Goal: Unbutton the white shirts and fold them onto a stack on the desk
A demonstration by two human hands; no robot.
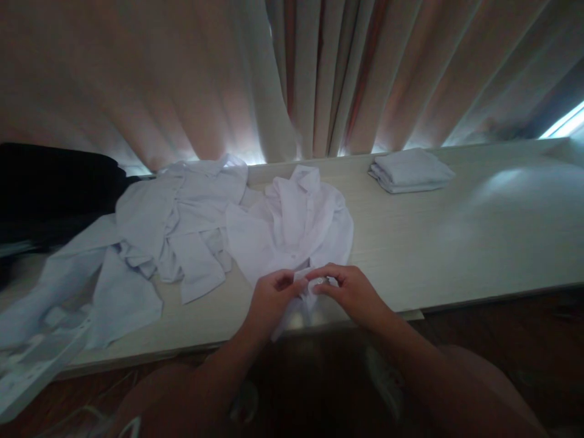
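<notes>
A crumpled white shirt (296,225) lies on the pale table (456,243), its collar toward the curtain. My left hand (271,298) and my right hand (351,292) meet at the shirt's near hem by the table's front edge. Both pinch the same bit of white fabric between thumb and fingers. A small strip of cloth hangs down between the two hands over the table edge.
A heap of more white shirts (173,225) spreads over the left of the table. A folded stack of white cloth (410,170) sits at the back right. Dark fabric (55,182) lies far left. Pinkish curtains (292,73) hang behind the table.
</notes>
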